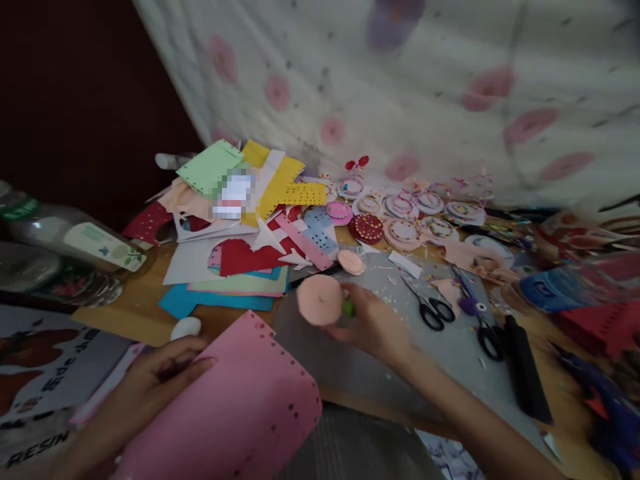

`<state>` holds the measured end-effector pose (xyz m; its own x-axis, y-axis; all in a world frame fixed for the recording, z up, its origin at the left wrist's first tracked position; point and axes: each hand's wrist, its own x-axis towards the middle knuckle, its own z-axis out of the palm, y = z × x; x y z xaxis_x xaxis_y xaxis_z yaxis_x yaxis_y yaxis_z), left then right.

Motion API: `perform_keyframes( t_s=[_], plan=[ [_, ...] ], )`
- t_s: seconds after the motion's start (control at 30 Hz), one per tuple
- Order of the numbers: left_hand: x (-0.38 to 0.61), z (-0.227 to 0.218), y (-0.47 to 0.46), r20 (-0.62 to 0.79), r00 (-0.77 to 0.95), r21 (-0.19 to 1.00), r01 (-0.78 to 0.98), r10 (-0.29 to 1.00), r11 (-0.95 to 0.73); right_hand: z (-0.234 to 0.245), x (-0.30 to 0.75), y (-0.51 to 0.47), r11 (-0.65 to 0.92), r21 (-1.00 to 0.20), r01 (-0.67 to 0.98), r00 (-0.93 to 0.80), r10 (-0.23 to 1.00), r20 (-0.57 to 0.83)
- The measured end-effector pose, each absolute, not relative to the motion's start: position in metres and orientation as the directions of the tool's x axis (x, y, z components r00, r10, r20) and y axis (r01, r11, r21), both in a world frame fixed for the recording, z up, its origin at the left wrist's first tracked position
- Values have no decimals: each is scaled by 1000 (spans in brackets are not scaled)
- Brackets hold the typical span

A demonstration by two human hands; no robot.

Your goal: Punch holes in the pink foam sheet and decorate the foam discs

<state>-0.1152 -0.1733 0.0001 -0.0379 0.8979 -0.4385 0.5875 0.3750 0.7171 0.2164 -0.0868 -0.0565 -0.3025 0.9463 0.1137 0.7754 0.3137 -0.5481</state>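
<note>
A pink sheet (235, 400), dotted with small dark spots along its edges, is pinched in my left hand (163, 377) at the lower left. My right hand (373, 320) grips a round peach disc (320, 300) by its right side, above the grey mat (350, 367). Between those fingers shows a small green piece (349, 307), whose kind I cannot make out. Just behind the disc lies a smaller peach circle (351, 261). A white rounded object (185, 328) sits by my left fingertips.
Coloured paper scraps (245, 253) pile up at the back left. Several decorated discs (367, 228) line the curtain (320, 80). Black-handled scissors (434, 312) lie on the mat at right, near a black rod-like object (527, 373). Bottles (85, 233) stand at left.
</note>
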Motion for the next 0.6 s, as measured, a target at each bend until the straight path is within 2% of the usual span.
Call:
perform_keyframes(
  t_s=[0.17, 0.27, 0.33, 0.37, 0.47, 0.6],
  plan=[
    [-100, 3, -170, -381, 86, 750, 612, 921, 253, -53, 158, -46, 433, -566, 702, -407, 895, 181],
    [-82, 7, -159, -360, 161, 769, 610, 919, 194, -36, 171, -54, 454, -643, 616, -452, 873, 183],
    [-67, 8, -147, -345, 239, 792, 594, 908, 145, -22, 192, -69, 340, -806, 485, -500, 864, 64],
    [-59, 8, -140, -335, 284, 801, 587, 899, 113, -15, 203, -78, 284, -848, 448, -530, 848, 4],
    [-30, 8, -118, -304, 425, 819, 573, 853, 6, -5, 229, -103, 145, -892, 428, -519, 847, -112],
    [6, 10, -95, -295, 587, 817, 564, 754, -120, -9, 255, -122, 12, -923, 384, -375, 916, -144]
  ],
)
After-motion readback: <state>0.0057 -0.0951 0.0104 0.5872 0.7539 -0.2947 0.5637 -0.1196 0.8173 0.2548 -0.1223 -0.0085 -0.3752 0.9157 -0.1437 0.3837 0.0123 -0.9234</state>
